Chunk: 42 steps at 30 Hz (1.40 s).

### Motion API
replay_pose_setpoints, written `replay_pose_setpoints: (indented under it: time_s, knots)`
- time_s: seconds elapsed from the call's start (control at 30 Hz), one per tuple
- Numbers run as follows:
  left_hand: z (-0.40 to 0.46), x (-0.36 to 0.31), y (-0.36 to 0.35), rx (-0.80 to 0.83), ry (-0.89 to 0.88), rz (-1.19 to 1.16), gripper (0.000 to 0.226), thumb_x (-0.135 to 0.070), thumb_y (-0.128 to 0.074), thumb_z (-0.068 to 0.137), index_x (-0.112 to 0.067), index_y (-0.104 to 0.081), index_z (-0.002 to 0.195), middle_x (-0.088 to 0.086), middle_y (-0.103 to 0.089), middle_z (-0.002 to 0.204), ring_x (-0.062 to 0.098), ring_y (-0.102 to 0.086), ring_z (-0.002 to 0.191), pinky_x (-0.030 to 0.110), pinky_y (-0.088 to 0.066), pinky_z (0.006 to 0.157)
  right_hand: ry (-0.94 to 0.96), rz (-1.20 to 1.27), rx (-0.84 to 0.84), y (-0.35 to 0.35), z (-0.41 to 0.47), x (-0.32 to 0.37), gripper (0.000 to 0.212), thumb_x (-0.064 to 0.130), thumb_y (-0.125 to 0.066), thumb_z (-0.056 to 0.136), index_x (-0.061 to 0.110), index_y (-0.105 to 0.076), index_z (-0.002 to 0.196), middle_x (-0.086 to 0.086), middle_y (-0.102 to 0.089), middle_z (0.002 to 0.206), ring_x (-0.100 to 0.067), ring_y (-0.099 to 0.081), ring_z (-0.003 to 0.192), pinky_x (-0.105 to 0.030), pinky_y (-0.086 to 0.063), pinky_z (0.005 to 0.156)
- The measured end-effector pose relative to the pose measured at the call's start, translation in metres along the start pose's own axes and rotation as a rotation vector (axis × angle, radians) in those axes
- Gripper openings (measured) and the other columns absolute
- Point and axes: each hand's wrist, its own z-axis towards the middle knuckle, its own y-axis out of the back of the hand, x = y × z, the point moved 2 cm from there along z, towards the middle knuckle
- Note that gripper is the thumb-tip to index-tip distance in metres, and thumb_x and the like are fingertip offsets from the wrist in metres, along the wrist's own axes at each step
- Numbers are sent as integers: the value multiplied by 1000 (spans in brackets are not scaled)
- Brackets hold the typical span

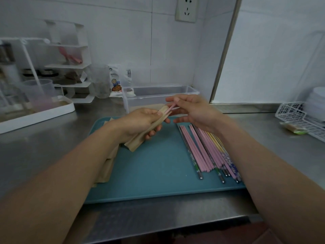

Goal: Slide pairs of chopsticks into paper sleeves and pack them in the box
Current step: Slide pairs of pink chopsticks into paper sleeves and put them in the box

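Observation:
My left hand (140,123) grips a brown paper sleeve (139,140) above the teal tray (149,173). A pink chopstick pair (171,107) sticks out of the sleeve's top, and my right hand (191,110) pinches its end with thumb and forefinger. Several loose chopsticks (207,150), mostly pink with some yellow and patterned ones, lie on the tray's right side. More paper sleeves (107,166) lie under my left forearm at the tray's left edge. The clear plastic box (158,94) stands just behind the tray, with brown sleeves showing inside.
A white rack tray (44,111) with measuring cups and jars stands at the left. A white shelf unit (73,67) and snack packets (116,81) sit against the wall. A white wire basket (299,117) and a small green-lidded item (295,129) are at the right.

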Motion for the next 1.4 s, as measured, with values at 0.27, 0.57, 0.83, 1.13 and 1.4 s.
replay_pose_setpoints:
  time_s: [0.27,0.57,0.83,1.13,1.4]
  knots:
    - [2,4,1,20,10,1,35,-31,-38,105,-13,-69,103,0,-54,62,8,-44,45,21,-38,40,-96,-44,64,0,-5,0,34,32,-48,104,9,-62,126,-12,-73,108,-25,-70,92,-34,-56,75]
    - [5,6,5,-52,64,30,34,-29,-39,105,-13,-69,101,5,-67,74,12,-52,51,24,-45,46,-407,-1069,-79,34,-17,11,24,28,-82,80,11,-68,69,3,-67,55,-7,-60,47,-22,-46,50]
    - [4,5,3,-3,104,33,31,-29,-39,105,-11,-65,107,13,-75,96,11,-53,53,23,-45,45,-440,-1109,-98,19,-18,12,30,35,-83,75,10,-67,80,-1,-69,70,-12,-62,59,-23,-43,52]
    - [6,7,4,2,109,25,31,-28,-40,105,-12,-66,105,11,-75,92,11,-54,53,23,-46,45,-441,-954,-164,21,-20,12,17,23,-72,77,10,-64,71,1,-62,53,-10,-51,42,-21,-38,45]
    - [5,6,5,33,94,41,31,-29,-38,105,-12,-64,109,6,-76,90,7,-54,53,21,-46,46,-97,100,-298,38,-17,30,16,6,-54,99,8,-58,114,-16,-72,84,-7,-46,50,-15,-35,41]
